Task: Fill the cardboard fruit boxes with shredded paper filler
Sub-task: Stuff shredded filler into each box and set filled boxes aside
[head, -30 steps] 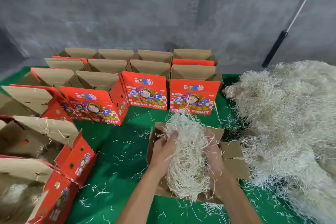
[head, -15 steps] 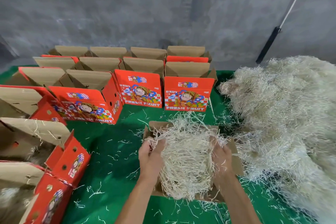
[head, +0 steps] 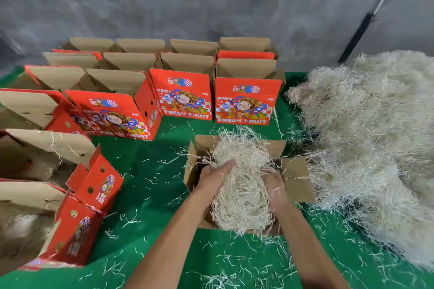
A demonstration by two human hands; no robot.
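Open box (head: 294, 179) is sitting on the green cloth (head: 150, 185), flaps splayed outward. A wad of shredded paper (head: 242, 185) is filling it and spilling over the near edge. Left hand (head: 215, 177) is lying on the wad's left side, fingers extended and flat on the strands, gripping nothing. Right hand (head: 276, 186) is pressing in at the wad's right side; it is blurred and half buried, so I cannot tell whether its fingers are closed on any paper. A big heap of shredded paper (head: 366, 138) is lying just right of the box. Rows of open red fruit boxes (head: 246, 103) are standing behind and to the left. Loose strands are littering the cloth.
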